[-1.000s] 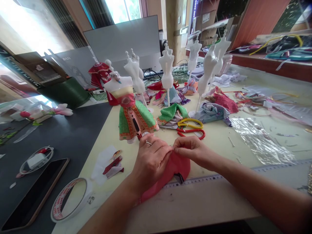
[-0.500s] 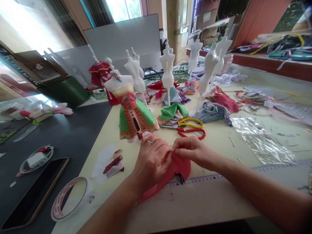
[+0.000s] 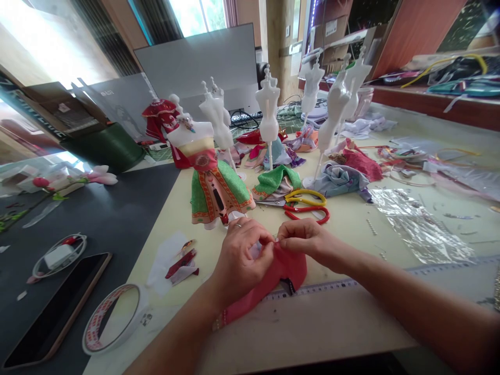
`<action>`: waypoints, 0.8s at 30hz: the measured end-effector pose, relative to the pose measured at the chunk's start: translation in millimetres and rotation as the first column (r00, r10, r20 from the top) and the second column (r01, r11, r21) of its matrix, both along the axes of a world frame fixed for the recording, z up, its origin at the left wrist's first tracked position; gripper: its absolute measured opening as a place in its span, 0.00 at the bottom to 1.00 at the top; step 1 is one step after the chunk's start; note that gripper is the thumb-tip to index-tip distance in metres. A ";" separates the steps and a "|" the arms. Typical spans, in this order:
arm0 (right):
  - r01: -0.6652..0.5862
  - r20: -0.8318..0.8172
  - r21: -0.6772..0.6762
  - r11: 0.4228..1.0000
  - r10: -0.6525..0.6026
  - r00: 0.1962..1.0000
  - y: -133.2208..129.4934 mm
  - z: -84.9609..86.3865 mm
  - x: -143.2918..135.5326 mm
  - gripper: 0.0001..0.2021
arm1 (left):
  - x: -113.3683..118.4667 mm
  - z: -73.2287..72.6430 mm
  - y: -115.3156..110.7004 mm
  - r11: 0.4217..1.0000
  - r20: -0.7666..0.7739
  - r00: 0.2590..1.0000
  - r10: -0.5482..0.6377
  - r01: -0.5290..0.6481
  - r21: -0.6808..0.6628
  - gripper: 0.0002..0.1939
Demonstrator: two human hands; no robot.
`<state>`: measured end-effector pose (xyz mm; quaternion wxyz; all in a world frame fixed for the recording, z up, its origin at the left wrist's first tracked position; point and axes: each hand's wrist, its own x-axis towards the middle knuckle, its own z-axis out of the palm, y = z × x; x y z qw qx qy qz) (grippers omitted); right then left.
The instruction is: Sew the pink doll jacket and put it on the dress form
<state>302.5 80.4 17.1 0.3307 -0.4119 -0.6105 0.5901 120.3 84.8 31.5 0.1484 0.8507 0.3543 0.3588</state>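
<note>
A piece of red cloth (image 3: pixel 269 278) with a beaded lower edge lies across the table edge, over a clear ruler (image 3: pixel 332 286). My left hand (image 3: pixel 244 255) pinches its upper edge between thumb and forefinger. Close beside it, my right hand (image 3: pixel 302 238) is closed in a pinch on the same edge. Whether a needle or thread is between the fingertips is too small to tell. Just beyond the hands lie scissors (image 3: pixel 308 198) with one yellow and one red handle. A small dress form in a green and pink dress (image 3: pixel 234 179) stands behind my left hand.
Several white dress forms (image 3: pixel 269 107) stand farther back among cloth scraps (image 3: pixel 339 177). A tape roll (image 3: pixel 91 328) and a phone (image 3: pixel 58 312) lie at the left. To the right is a shiny plastic bag (image 3: pixel 425 226); a monitor (image 3: pixel 199 67) stands behind.
My left fingers have shifted from a bunched grip to a rounded thumb-and-forefinger pinch, showing more of the cloth. My right hand stays almost in place.
</note>
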 end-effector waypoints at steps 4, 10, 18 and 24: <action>0.005 -0.011 -0.022 1.000 -0.006 1.000 -0.5 1.2 0.0 0.05 | 0.0 3.5 0.8 0.985 0.062 0.998 0.000 0.011 -0.172 0.05; 0.006 -0.048 -0.025 1.000 -0.007 0.999 -0.4 2.3 -1.8 0.07 | -0.8 5.9 -0.6 0.930 0.158 0.987 0.019 0.040 -0.365 0.06; 0.039 -0.042 -0.026 0.999 -0.040 0.998 -1.0 2.3 -2.1 0.07 | -0.9 5.5 -1.3 0.970 0.150 0.988 0.032 0.006 -0.243 0.04; 0.050 -0.013 0.031 0.998 -0.050 0.999 -0.8 2.3 -2.3 0.06 | 0.9 -0.8 0.3 0.999 0.079 0.997 0.028 -0.024 -0.049 0.03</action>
